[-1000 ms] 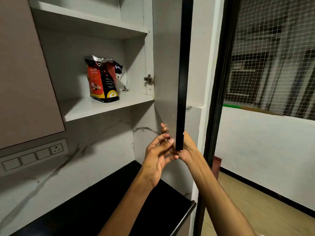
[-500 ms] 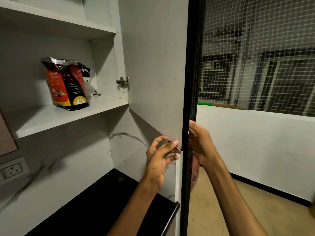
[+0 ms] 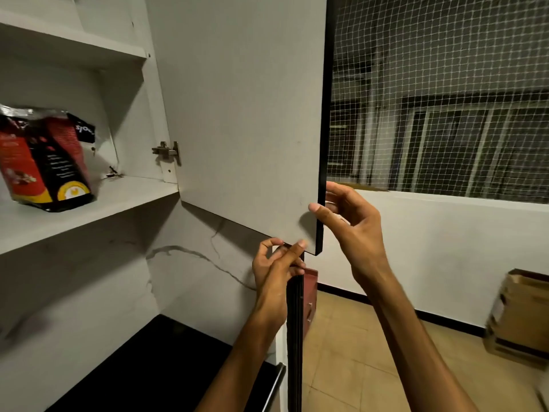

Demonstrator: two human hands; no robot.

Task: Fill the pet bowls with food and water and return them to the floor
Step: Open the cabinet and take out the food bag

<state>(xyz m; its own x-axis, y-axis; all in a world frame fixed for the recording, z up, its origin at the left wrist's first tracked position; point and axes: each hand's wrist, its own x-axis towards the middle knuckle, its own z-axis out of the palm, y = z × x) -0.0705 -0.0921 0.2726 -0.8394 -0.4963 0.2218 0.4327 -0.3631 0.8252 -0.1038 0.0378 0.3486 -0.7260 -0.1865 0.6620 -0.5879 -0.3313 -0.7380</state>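
1. Pet food bag point(image 3: 44, 159), red and black with a yellow patch low on its front, stood upright on the lower cabinet shelf point(image 3: 124, 200) at the far left; its left side was cut off by the frame edge and its print was too small to read.
2. Pet bowls did not appear in this view.
3. Open cabinet door point(image 3: 243, 114) hung in the middle, its pale inner face toward the camera, held by a metal hinge point(image 3: 166, 150).
4. Left hand point(image 3: 277, 270) sat under the door's lower corner, fingers point(image 3: 297, 248) curled, the fingertips touching the bottom edge.
5. Right hand point(image 3: 353, 224) pinched the door's black outer edge, thumb on the inner face; the other fingers lay behind the panel, mostly hidden.
6. Black desk point(image 3: 154, 370) lay below, dark and hard to make out.
7. A blurred cardboard box point(image 3: 520, 316) sat on the tiled floor at right, partly cut off.
8. Netting point(image 3: 445, 84) covered the window beyond.
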